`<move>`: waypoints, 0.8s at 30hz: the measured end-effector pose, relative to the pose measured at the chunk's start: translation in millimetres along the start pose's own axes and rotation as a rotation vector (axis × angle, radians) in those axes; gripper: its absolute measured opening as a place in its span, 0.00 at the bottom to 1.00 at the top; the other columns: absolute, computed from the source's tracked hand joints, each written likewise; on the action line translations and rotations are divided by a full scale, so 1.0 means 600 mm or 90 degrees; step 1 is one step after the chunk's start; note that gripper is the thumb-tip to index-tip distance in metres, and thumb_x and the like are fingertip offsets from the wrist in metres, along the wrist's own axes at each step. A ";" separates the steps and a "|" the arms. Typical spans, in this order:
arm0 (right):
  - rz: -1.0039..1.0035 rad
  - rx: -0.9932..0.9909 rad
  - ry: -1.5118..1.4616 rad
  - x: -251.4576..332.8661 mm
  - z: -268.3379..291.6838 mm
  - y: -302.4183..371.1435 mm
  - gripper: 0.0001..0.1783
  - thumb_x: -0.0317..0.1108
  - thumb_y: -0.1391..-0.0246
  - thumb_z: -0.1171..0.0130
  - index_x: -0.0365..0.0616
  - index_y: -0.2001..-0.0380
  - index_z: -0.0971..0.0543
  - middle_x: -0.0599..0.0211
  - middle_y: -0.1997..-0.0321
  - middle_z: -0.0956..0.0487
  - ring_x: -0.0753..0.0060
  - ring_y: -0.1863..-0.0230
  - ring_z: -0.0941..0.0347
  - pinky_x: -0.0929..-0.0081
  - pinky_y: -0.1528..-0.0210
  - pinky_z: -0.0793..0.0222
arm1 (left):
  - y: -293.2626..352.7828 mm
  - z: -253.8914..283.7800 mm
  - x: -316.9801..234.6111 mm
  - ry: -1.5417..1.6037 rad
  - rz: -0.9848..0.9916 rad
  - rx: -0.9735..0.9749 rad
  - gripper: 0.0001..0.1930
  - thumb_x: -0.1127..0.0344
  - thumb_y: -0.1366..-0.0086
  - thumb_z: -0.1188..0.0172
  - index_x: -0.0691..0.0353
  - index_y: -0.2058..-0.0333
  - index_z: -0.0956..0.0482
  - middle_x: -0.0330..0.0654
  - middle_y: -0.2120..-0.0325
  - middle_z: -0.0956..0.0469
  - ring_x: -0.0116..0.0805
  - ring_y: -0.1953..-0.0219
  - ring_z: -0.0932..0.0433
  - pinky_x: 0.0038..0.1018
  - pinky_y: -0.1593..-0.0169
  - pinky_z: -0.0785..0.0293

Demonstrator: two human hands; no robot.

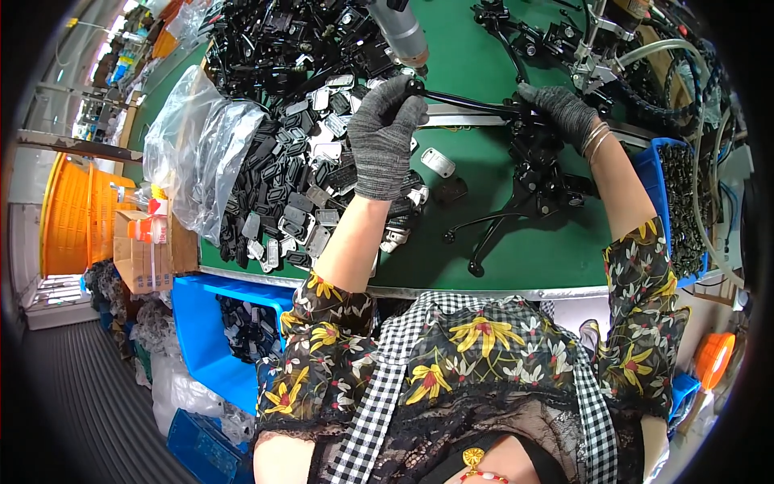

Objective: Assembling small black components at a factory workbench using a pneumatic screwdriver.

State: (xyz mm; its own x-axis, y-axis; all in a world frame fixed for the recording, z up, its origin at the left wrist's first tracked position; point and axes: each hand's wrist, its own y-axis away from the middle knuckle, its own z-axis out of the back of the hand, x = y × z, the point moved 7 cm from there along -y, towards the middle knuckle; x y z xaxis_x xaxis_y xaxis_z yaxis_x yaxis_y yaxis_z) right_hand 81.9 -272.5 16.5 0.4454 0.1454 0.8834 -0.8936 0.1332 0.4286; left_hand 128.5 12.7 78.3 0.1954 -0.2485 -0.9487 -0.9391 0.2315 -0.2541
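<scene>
My left hand (pixel 382 139), in a dark grey knit glove, pinches the ball end of a black brake lever (pixel 461 100). At the lever's other end, my right hand (pixel 566 114), gloved alike, has its fingers closed round the body, which they partly hide. The lever lies level across the bench between both hands. Just below it, more black lever assemblies (pixel 528 189) lie in a cluster, two blades pointing left. A silver rectangular cap (pixel 438 162) and a black cap (pixel 450 190) lie between my hands. Over my left fingers hangs a grey cylindrical tool (pixel 401 34).
A heap of black and silver caps (pixel 302 181) covers the green bench (pixel 476 153) at left, beside a clear plastic bag (pixel 197 145). Black lever parts (pixel 282 52) pile up behind. A metal fixture with hoses (pixel 601 60) stands far right. Blue bins (pixel 197 339) flank the bench.
</scene>
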 end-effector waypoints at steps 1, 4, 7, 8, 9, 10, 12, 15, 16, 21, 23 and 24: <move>0.052 -0.019 0.016 0.001 0.009 -0.007 0.23 0.54 0.44 0.41 0.42 0.65 0.18 0.68 0.66 0.20 0.77 0.64 0.30 0.71 0.58 0.30 | 0.003 0.001 0.001 0.002 0.004 -0.003 0.14 0.79 0.38 0.41 0.69 0.53 0.25 0.44 0.66 0.20 0.29 0.67 0.20 0.24 0.62 0.20; 0.150 -0.053 0.046 0.008 0.011 -0.005 0.19 0.49 0.45 0.37 0.42 0.64 0.19 0.69 0.65 0.20 0.78 0.61 0.29 0.71 0.56 0.29 | 0.017 0.015 0.005 0.003 0.019 -0.012 0.14 0.78 0.39 0.39 0.67 0.54 0.24 0.44 0.66 0.19 0.30 0.66 0.20 0.25 0.62 0.21; 0.353 -0.160 -0.029 0.027 0.021 0.039 0.16 0.37 0.46 0.34 0.41 0.58 0.22 0.69 0.61 0.20 0.78 0.57 0.27 0.74 0.50 0.29 | 0.036 0.042 0.002 -0.459 -0.010 -0.002 0.15 0.74 0.43 0.35 0.64 0.56 0.23 0.45 0.67 0.19 0.38 0.61 0.21 0.32 0.57 0.23; 0.347 -0.159 -0.030 0.024 0.020 0.048 0.16 0.37 0.46 0.34 0.41 0.58 0.22 0.69 0.61 0.20 0.78 0.57 0.27 0.74 0.50 0.29 | 0.046 0.048 0.001 -0.460 -0.005 -0.001 0.15 0.74 0.43 0.35 0.64 0.56 0.23 0.45 0.67 0.19 0.38 0.61 0.21 0.32 0.57 0.23; 0.374 -0.148 0.028 0.026 0.016 0.062 0.17 0.35 0.46 0.34 0.41 0.55 0.23 0.69 0.59 0.20 0.77 0.56 0.27 0.74 0.49 0.29 | 0.058 0.044 -0.003 -0.542 -0.026 0.040 0.15 0.72 0.44 0.34 0.62 0.57 0.22 0.45 0.66 0.20 0.41 0.59 0.22 0.35 0.55 0.25; 0.399 -0.136 0.086 0.028 0.012 0.075 0.19 0.32 0.47 0.33 0.41 0.53 0.25 0.69 0.57 0.21 0.77 0.54 0.27 0.75 0.47 0.30 | 0.070 0.039 -0.004 -0.622 -0.048 0.083 0.16 0.71 0.45 0.33 0.60 0.57 0.22 0.45 0.65 0.20 0.44 0.57 0.23 0.37 0.53 0.26; 0.419 -0.127 0.145 0.024 0.015 0.087 0.22 0.30 0.47 0.33 0.41 0.50 0.26 0.70 0.55 0.21 0.77 0.52 0.27 0.75 0.46 0.31 | 0.079 0.026 0.000 -0.699 -0.067 0.132 0.16 0.69 0.47 0.32 0.57 0.58 0.21 0.45 0.64 0.20 0.46 0.56 0.25 0.39 0.51 0.28; 0.386 -0.114 0.125 0.005 0.032 0.089 0.21 0.30 0.48 0.33 0.42 0.51 0.25 0.70 0.55 0.21 0.77 0.52 0.27 0.75 0.46 0.31 | 0.088 -0.019 0.010 -0.806 -0.136 0.262 0.17 0.64 0.48 0.30 0.51 0.58 0.20 0.44 0.60 0.22 0.49 0.53 0.27 0.42 0.48 0.30; 0.381 -0.115 0.127 -0.002 0.034 0.095 0.21 0.30 0.48 0.33 0.42 0.51 0.25 0.70 0.55 0.21 0.77 0.52 0.27 0.75 0.46 0.31 | 0.086 -0.025 0.008 -0.803 -0.134 0.265 0.17 0.64 0.48 0.30 0.51 0.58 0.20 0.44 0.60 0.22 0.49 0.53 0.27 0.42 0.48 0.30; 0.392 -0.254 0.247 0.010 0.036 0.164 0.19 0.35 0.49 0.32 0.43 0.55 0.24 0.65 0.58 0.21 0.69 0.54 0.25 0.73 0.49 0.28 | 0.093 -0.068 0.016 -0.772 -0.182 0.424 0.21 0.60 0.50 0.29 0.47 0.55 0.21 0.45 0.57 0.25 0.48 0.52 0.26 0.41 0.49 0.29; 0.404 -0.376 0.444 0.059 0.016 0.213 0.18 0.37 0.49 0.34 0.42 0.56 0.24 0.62 0.59 0.21 0.62 0.54 0.24 0.70 0.49 0.28 | 0.110 -0.080 0.041 -0.768 -0.093 0.597 0.23 0.58 0.50 0.29 0.47 0.53 0.22 0.45 0.56 0.25 0.48 0.52 0.26 0.40 0.49 0.29; 0.404 -0.380 0.446 0.074 0.004 0.225 0.18 0.37 0.49 0.34 0.42 0.56 0.24 0.62 0.59 0.21 0.62 0.54 0.24 0.70 0.49 0.28 | 0.111 -0.080 0.039 -0.767 -0.097 0.597 0.23 0.58 0.50 0.29 0.47 0.53 0.22 0.45 0.56 0.25 0.48 0.52 0.26 0.40 0.49 0.29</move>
State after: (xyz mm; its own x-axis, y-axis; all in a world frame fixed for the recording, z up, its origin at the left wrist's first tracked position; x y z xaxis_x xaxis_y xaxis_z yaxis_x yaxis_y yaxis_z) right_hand -19.4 -250.7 113.9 0.0181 0.8492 0.5278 -0.8840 0.2602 -0.3883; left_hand 57.0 -22.7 48.3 0.8102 0.4548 -0.3699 -0.4692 0.8813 0.0561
